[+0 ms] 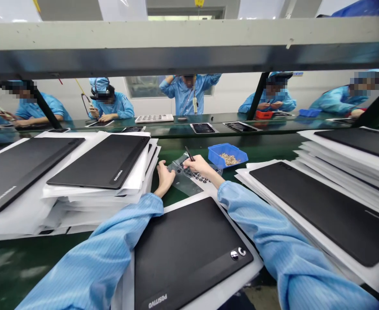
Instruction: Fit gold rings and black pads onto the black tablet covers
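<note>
From here I see the right hand [200, 167] pinching tweezers [188, 153] just above a clear plastic bag [183, 181] mid-frame, the left hand [165, 178] lying open at its edge, and a slipped grip could flick the small black rings [203, 178] onto the green surface [176, 200].

On the long bench [179, 150], a small rectangular plastic bin [227, 155] sits between one stack of flat rectangular panels [99, 161] and another [325, 211].

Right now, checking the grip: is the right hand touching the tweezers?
Touching: the head view shows the tweezers pinched in the right hand.
</note>
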Demonstrator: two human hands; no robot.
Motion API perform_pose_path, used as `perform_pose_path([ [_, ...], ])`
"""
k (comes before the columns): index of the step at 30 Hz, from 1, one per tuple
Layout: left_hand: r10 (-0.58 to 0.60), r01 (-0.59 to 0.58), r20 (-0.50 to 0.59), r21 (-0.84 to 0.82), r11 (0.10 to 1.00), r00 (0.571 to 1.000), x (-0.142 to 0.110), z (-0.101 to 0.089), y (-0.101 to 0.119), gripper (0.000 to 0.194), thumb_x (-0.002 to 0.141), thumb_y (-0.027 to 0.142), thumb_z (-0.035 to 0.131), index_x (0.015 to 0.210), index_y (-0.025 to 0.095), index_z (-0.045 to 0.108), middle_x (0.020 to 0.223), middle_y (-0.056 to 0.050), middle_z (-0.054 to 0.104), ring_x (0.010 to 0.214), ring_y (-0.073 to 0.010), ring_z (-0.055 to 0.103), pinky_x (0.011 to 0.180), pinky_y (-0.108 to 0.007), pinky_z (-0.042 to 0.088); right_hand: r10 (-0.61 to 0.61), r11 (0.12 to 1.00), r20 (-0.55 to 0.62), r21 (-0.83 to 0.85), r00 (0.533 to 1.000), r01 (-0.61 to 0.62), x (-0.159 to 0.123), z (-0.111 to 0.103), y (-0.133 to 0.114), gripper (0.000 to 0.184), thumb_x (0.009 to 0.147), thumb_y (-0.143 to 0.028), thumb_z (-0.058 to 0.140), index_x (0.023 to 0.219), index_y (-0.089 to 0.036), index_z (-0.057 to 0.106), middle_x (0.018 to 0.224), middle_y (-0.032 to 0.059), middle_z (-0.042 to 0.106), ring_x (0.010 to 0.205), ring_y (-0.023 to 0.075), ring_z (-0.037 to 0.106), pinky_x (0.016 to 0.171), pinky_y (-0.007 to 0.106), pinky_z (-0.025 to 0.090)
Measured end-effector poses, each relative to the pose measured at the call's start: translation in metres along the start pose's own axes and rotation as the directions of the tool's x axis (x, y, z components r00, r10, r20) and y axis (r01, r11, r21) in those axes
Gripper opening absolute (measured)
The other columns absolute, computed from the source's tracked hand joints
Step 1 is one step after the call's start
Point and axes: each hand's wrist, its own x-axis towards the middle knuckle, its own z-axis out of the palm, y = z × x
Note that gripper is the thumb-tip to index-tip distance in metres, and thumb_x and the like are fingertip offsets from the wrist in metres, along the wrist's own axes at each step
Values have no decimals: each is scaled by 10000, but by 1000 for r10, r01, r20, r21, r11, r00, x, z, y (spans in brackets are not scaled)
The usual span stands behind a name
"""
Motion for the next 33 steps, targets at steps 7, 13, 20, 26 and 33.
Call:
perform_pose_path([
  [7,194,-190,0,197,962,981,-21,-23,33,629,777,142,627,1345,77,364,1336,-199,361,1282,-373,313,1062,-561,242,148,988,188,11,971,-152,-91,-55,-32,112,674,-83,629,565,-96,654,443,-37,529,365,12,289,350,166,191],
  [13,546,-596,543,-100,796,638,-89,-41,71,133,798,172,541,909,167,613,973,-45,581,997,-222,526,951,-366,395,323,946,242,-53,915,-320,-210,-76,-18,79,646,-121,607,598,-130,670,492,-30,573,390,41,415,368,156,305],
  [20,668,-581,707,-449,679,234,-150,-33,63,116,865,151,476,875,165,591,840,-16,512,816,-152,495,731,-263,419,487,851,193,116,852,-512,-253,-69,8,44,673,-159,601,661,-125,626,479,-62,506,355,22,380,345,142,278],
  [26,638,-569,738,-435,698,219,-145,-32,65,117,876,126,467,866,165,576,836,-13,499,821,-156,459,725,-272,388,506,826,238,141,829,-545,-243,-69,6,18,663,-123,599,661,-128,615,476,-75,492,360,20,400,358,136,304],
  [33,633,-572,751,-440,692,187,-146,-32,64,91,877,105,477,873,150,556,817,-11,501,813,-157,428,726,-275,360,538,838,235,-50,809,-543,-243,-71,-4,42,666,-131,562,682,-152,596,560,-43,564,397,66,522,399,167,406],
])
